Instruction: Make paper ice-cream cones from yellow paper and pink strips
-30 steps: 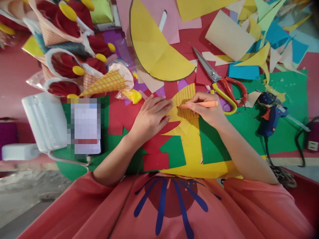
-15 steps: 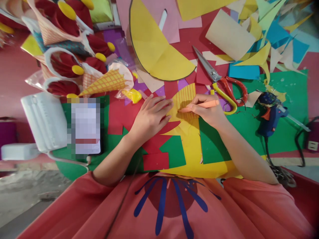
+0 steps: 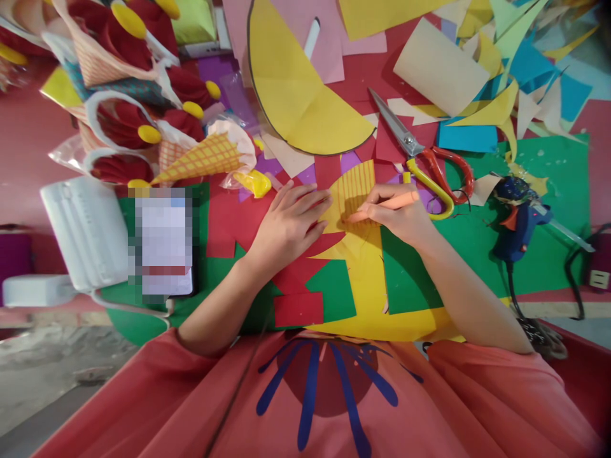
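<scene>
Paper [image 3: 356, 181], yellow with orange lines, lay before me at twelve o'clock. From it, my right hand [image 3: 405, 214] was at four o'clock, pinching an orange pen [image 3: 400, 201] with its tip down by the lines. My left hand [image 3: 292, 219] lay flat at eight o'clock, fingers outstretched toward the paper's left edge. Farther out, scissors [image 3: 414, 147] rested at two, a yellow fan-shaped sheet [image 3: 305, 102] at eleven, a checked cone [image 3: 205, 159] between nine and ten, a blue glue gun [image 3: 518, 230] between three and four.
</scene>
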### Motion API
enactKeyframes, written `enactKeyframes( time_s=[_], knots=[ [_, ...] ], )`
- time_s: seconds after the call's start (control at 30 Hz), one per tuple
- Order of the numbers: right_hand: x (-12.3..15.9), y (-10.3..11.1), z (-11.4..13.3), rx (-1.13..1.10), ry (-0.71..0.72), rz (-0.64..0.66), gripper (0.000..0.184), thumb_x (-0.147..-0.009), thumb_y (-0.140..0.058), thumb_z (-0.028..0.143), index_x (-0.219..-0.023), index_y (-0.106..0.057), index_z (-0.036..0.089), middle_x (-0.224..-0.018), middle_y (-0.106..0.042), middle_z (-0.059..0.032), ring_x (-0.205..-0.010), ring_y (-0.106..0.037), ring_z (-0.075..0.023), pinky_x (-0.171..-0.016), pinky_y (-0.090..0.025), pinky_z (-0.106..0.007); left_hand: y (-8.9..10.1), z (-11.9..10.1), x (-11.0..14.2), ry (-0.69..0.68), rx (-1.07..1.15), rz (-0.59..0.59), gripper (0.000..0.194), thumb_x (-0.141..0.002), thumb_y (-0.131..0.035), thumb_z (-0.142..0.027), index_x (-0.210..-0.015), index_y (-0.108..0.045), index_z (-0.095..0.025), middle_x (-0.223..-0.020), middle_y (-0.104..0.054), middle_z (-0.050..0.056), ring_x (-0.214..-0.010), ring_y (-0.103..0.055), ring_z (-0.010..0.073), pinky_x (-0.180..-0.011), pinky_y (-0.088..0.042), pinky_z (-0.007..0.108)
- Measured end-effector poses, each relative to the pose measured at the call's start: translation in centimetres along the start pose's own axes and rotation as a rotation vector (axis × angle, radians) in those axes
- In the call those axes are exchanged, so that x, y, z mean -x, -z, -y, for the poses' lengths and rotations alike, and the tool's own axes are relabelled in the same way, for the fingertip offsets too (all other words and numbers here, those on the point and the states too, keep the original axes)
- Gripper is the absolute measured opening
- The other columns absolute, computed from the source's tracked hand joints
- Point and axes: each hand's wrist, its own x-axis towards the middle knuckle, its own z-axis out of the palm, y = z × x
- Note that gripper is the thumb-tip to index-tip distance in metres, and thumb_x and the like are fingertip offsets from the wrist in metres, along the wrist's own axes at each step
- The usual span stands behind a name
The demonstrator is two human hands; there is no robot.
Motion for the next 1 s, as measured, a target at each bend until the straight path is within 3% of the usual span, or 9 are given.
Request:
enactKeyframes(
  time_s=[0.53,0.67,0.8,1.0],
  knots=[
    [0.2,0.2,0.0,-0.021,-0.021,0.068,0.020,-0.070,-0.065,0.025,-0.053,-0.059,0.017,-0.051,-0.061,0.0013,-0.050,-0.049,-0.0089,-0.044,-0.030,-0.023,-0.1,0.0,0.0,0.020,0.054,-0.002,0.031,-0.093,-0.050,-0.025,-0.121,-0.062,-0.020,-0.127,-0.063,0.007,-0.121,-0.053,0.0266,-0.110,-0.036,0.053],
    [-0.1,0.3,-0.3,-0.142,-0.016,-0.028,0.022,-0.076,-0.064,0.031,-0.060,-0.061,0.017,-0.059,-0.065,-0.0007,-0.052,-0.056,-0.0097,-0.047,-0.041,-0.023,-0.1,0.0,0.0,-0.010,0.017,-0.029,0.031,-0.093,-0.050,-0.025,-0.119,-0.063,-0.015,-0.127,-0.064,0.008,-0.119,-0.054,0.0271,-0.110,-0.038,0.051],
    [-0.2,0.0,-0.6,-0.153,-0.011,-0.155,0.023,-0.083,-0.063,0.040,-0.080,-0.066,0.017,-0.073,-0.069,-0.0013,-0.057,-0.061,-0.0093,-0.055,-0.050,-0.024,0.0,0.0,0.0,-0.013,-0.004,-0.028,0.030,-0.093,-0.051,-0.025,-0.120,-0.063,-0.016,-0.126,-0.065,0.008,-0.120,-0.055,0.0269,-0.109,-0.039,0.051],
    [-0.3,-0.4,-1.0,-0.060,0.087,-0.157,0.020,-0.080,-0.069,0.038,-0.091,-0.071,0.021,-0.091,-0.073,-0.0012,-0.084,-0.068,-0.0145,-0.076,-0.055,-0.029,0.1,-0.1,0.0,0.007,0.009,-0.001,0.029,-0.093,-0.050,-0.024,-0.118,-0.064,-0.020,-0.128,-0.064,0.007,-0.121,-0.055,0.0260,-0.111,-0.036,0.055]
  ],
)
